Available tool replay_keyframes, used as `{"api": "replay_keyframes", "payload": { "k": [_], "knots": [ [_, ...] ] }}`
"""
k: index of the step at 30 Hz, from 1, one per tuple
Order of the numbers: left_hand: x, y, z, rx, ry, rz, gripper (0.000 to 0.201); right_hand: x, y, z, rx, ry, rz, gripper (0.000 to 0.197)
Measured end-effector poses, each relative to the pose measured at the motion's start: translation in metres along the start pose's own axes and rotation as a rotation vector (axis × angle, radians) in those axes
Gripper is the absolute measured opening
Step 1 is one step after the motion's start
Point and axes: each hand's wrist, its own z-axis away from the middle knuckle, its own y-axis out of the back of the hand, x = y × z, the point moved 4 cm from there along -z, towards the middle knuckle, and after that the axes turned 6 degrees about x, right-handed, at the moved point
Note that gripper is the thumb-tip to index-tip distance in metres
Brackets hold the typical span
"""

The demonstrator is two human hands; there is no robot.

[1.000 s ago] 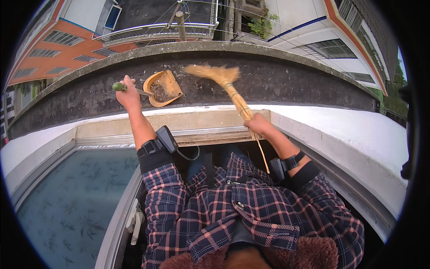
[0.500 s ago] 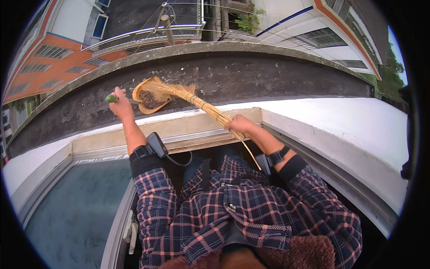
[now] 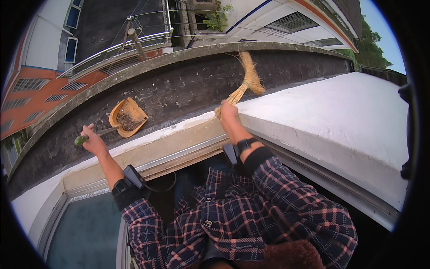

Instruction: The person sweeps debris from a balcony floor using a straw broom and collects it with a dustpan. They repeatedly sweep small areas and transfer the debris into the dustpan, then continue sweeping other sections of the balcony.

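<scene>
My left hand [image 3: 92, 140] is closed round the handle of an orange-yellow dustpan [image 3: 139, 115], close to its green grip end [image 3: 81, 140]. Dark debris [image 3: 126, 122] lies inside the pan, which is over the dark ledge beyond the window. My right hand [image 3: 228, 112] grips a straw broom [image 3: 238, 93] by its bound stalks. The broom's bristles [image 3: 252, 74] spread over the ledge toward its far rim, well to the right of the dustpan. Whether they touch the surface I cannot tell.
A dark, flaking ledge [image 3: 188, 83] runs across, bordered by a raised concrete rim [image 3: 192, 53]. Nearer are the window sill [image 3: 174, 145] with its metal track, a glass pane [image 3: 83, 233] at left and a white wall top [image 3: 322, 103] at right. Buildings and wires stand beyond.
The broom has left the dustpan and swung to the right, its bristles now pointing away toward the far rim. My left hand and the dustpan have shifted left and nearer in the picture.
</scene>
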Motion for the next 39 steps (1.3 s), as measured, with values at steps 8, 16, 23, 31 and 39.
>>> {"api": "replay_keyframes", "payload": {
  "k": [8, 16, 23, 31, 39],
  "knots": [
    [0.012, 0.012, -0.001, -0.025, 0.045, -0.060, 0.043, -0.021, -0.065, -0.169, -0.220, -0.190, -0.048, 0.029],
    [0.011, 0.009, -0.002, -0.044, 0.060, -0.103, 0.043, 0.079, -0.126, 0.002, -0.854, 1.026, 1.452, 0.025],
    [0.008, 0.002, -0.005, -0.076, 0.030, -0.112, 0.047, 0.104, -0.089, 0.171, -0.912, 0.527, 1.085, 0.037],
    [-0.008, -0.002, -0.002, -0.050, -0.234, 0.027, 0.037, 0.095, -0.060, 0.236, -1.371, 0.930, 1.365, 0.041],
    [-0.024, -0.004, 0.009, 0.071, -0.080, 0.057, 0.035, 0.007, -0.007, 0.193, -1.114, 0.420, 1.153, 0.046]
  ]
}}
